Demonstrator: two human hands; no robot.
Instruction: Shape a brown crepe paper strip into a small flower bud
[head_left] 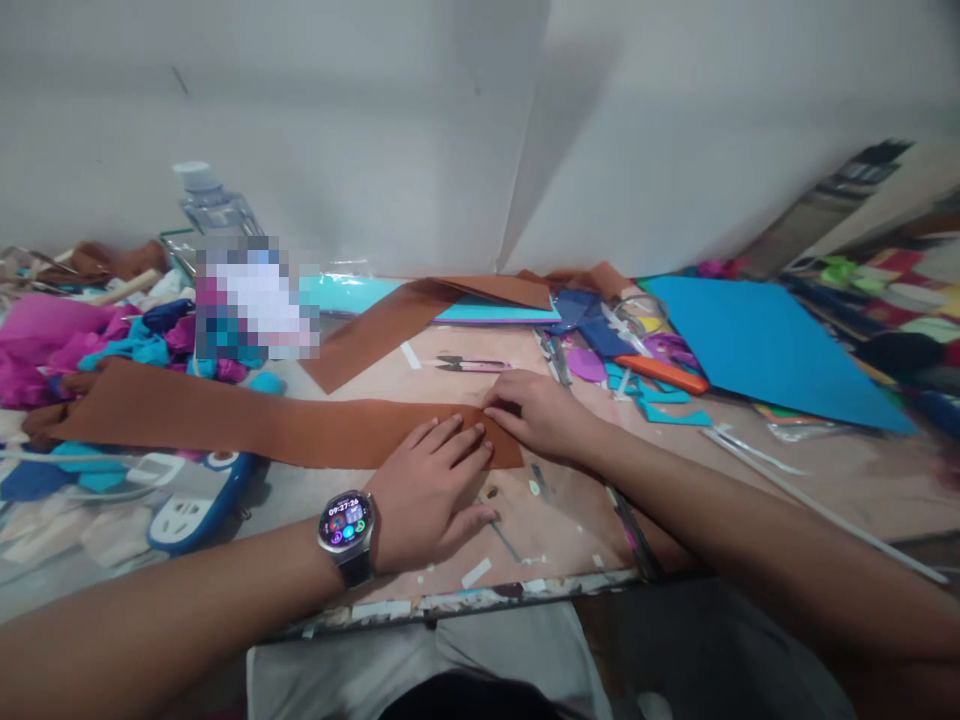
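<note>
A long brown strip of paper (225, 425) lies flat across the worktable (570, 540), running from the left pile to the middle. My left hand (431, 490), with a watch on its wrist, rests flat on the strip's right end, fingers stretched out. My right hand (536, 410) sits at the strip's far right corner, fingers curled and pressing on its edge. A second brown strip (390, 325) lies behind, angled toward the wall. Small thread snips (469, 364) lie just beyond my right hand.
Crumpled pink, blue and brown paper (90, 340) is heaped at the left, with a water bottle (214, 205) behind. A big blue sheet (765, 345), an orange cutter (664, 375) and cyan scraps lie at the right. A blue-white object (191, 505) sits front left. A thin rod (817, 505) slants right.
</note>
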